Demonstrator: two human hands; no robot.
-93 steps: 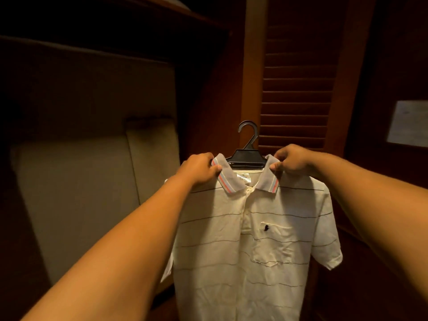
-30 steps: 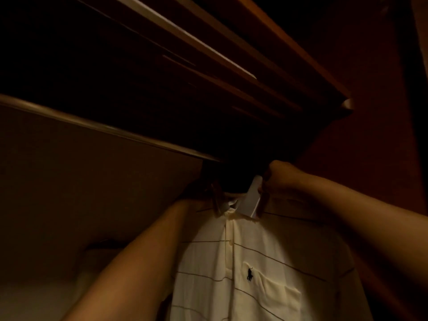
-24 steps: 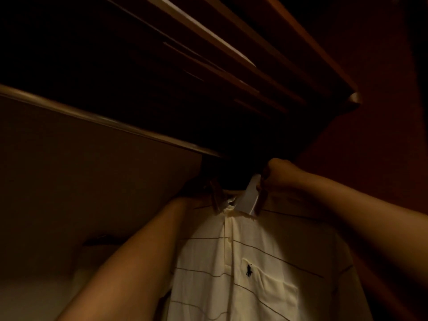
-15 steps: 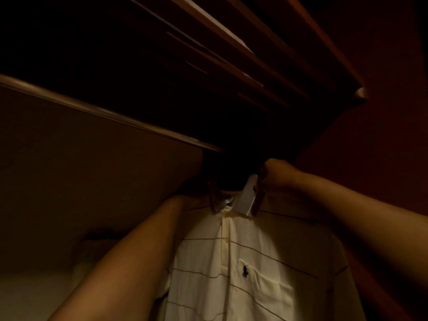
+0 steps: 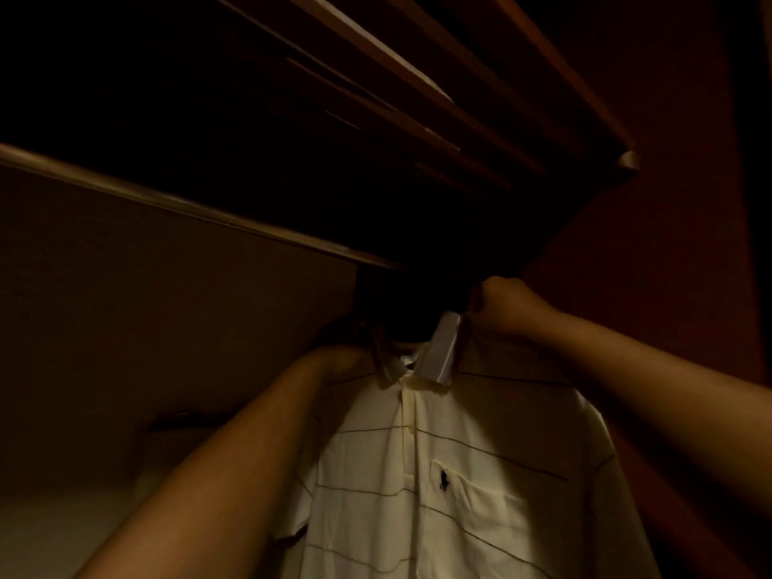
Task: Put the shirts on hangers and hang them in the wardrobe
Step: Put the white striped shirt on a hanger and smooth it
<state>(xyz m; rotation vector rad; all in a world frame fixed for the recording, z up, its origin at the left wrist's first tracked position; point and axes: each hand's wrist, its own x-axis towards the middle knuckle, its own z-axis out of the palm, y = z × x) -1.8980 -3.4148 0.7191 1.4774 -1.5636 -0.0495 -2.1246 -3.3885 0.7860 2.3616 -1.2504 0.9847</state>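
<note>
Right hand: the right hand (image 5: 507,309), right of frame centre, is clenched around the shirt's shoulder seam just beside the right collar flap; knuckles face the camera and the fingers curl over the cloth.
Left hand: the left hand (image 5: 340,355), just left of frame centre, is raised to the left shoulder of the shirt, beside the collar. It sits in deep shadow, so I cannot tell whether its fingers grip the cloth or only rest against it.
Forearms: both bare forearms run in from the lower edge and lower right, meeting at the collar.
Shirt: the cream polo shirt (image 5: 438,486) with thin dark horizontal stripes fills the lower centre of the frame, held up by its shoulders and hanging straight down. Chest pocket with a small dark embroidered emblem at lower centre right. The pale collar (image 5: 438,353) is turned up on the right side.
Hanger: not readable; the area above the collar is black.
Wardrobe interior: a pale rail or shelf edge (image 5: 188,204) runs diagonally from the left edge toward frame centre, ending just above the collar. Below it, at left, a flat tan back panel (image 5: 146,328).
Upper frame: dark wooden slats (image 5: 417,85) run diagonally across the top centre and upper right.
Right side: reddish-brown wooden wall (image 5: 668,265).
Lighting: very dim; only the shirt front is well lit.
</note>
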